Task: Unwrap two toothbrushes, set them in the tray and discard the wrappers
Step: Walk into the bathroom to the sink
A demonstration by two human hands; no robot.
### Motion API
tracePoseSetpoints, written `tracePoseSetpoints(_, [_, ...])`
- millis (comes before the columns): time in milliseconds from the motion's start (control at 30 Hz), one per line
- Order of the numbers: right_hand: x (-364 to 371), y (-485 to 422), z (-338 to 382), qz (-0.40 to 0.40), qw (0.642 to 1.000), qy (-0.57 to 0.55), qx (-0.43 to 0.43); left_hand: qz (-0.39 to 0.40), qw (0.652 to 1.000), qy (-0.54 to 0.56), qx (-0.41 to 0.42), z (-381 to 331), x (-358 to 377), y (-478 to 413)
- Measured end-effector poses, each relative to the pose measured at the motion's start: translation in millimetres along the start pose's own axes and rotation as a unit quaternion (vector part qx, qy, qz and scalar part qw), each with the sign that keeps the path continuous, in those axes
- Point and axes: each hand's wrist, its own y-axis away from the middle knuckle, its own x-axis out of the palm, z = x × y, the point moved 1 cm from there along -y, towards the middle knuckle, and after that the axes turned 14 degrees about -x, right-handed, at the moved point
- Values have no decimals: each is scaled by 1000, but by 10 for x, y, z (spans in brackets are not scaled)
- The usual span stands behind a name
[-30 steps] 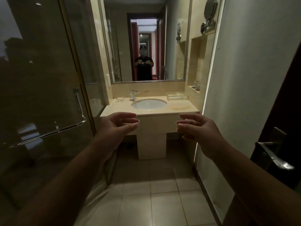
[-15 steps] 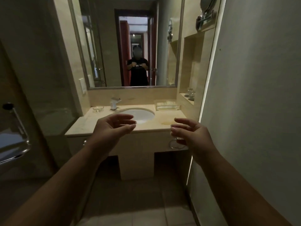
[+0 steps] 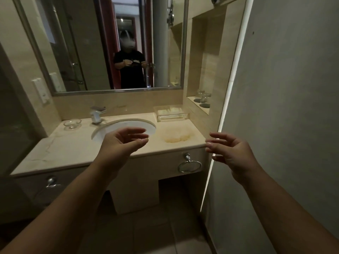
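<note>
A clear rectangular tray (image 3: 171, 113) sits at the back right of the beige vanity counter (image 3: 73, 145), against the wall; pale wrapped items lie in it, too dim to tell apart. My left hand (image 3: 121, 143) hovers over the front of the white sink (image 3: 128, 126), fingers apart and curled, holding nothing. Beyond the counter's right front corner my right hand (image 3: 231, 151) is raised, fingers spread, empty. Both hands are well short of the tray.
A chrome faucet (image 3: 96, 114) and a small glass dish (image 3: 72, 123) stand left of the sink. Two upturned glasses (image 3: 202, 98) sit in a wall niche. Towel rings (image 3: 189, 165) hang below the counter. A grey wall (image 3: 284, 107) stands close on the right, and a mirror (image 3: 110, 44) hangs above.
I have walked forward from the doorway; the vanity has come much nearer and now lies under my hands. Both hands stay raised, open and empty.
</note>
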Motion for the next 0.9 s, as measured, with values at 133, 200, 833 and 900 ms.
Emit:
tracePoseSetpoints(133, [376,-666,-339,-6,1000,-13,5,-6,1000,5,-12,196,-306,-704])
tracePoseSetpoints(200, [667,-1085,-467,-14,1000,-28,4,-13,1000,13,-15,238,-488,-1112])
tracePoseSetpoints(833, [2510,-3399,-1623,94,995,-14,44,-132,987,15,-93,785,-2060,-3333])
tracePoseSetpoints(900, [2654,-3514,-1766,113,992,-20,51,-147,984,25,-100,887,-2136,-3393])
